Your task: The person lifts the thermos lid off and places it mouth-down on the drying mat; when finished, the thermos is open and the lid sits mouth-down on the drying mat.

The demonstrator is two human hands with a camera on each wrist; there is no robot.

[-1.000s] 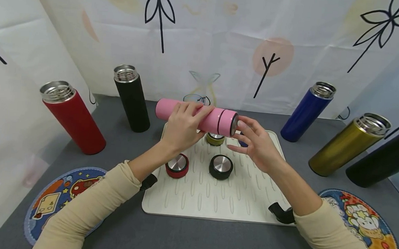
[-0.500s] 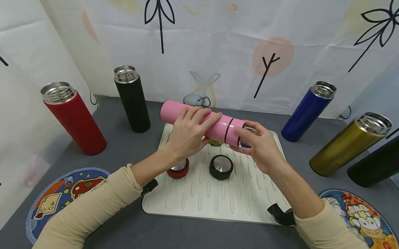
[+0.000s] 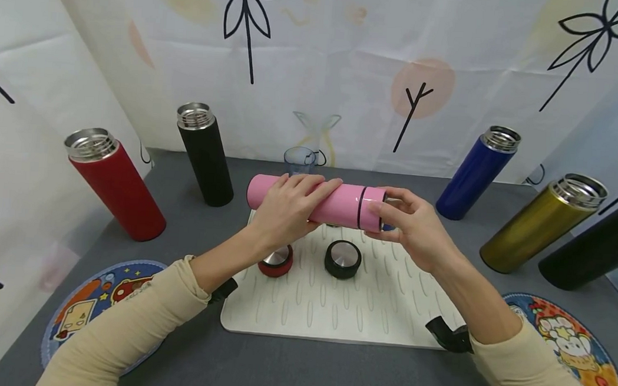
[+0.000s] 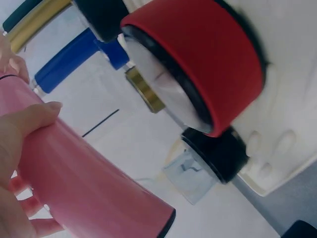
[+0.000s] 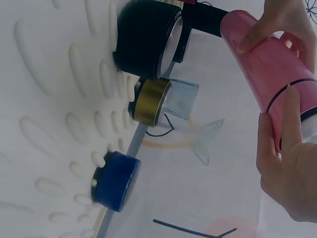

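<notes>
A pink thermos bottle (image 3: 340, 205) is held level in the air above the back of a white ridged mat (image 3: 355, 314). Its body is gripped by my left hand (image 3: 285, 208), thumb on the near side in the left wrist view. At the bottle's right end, my right hand (image 3: 415, 226) pinches the pink lid (image 3: 372, 207), which sits against the body along a dark seam. Below, a red lid (image 3: 276, 263) and a black lid (image 3: 343, 259) rest on the mat. In the right wrist view, a gold lid (image 5: 150, 101) and a blue lid (image 5: 117, 181) stand there too.
Lidless bottles stand around: red (image 3: 115, 184) and black (image 3: 205, 157) at left, blue (image 3: 477, 174), gold (image 3: 541, 225) and dark (image 3: 598, 246) at right. A clear glass (image 3: 300, 159) is at the back. Round patterned placemats (image 3: 75, 314) lie on both sides.
The pink bottle has shifted right and slightly lower, tilting and then levelling. My right hand, first spread at the lid's end, now pinches the lid.
</notes>
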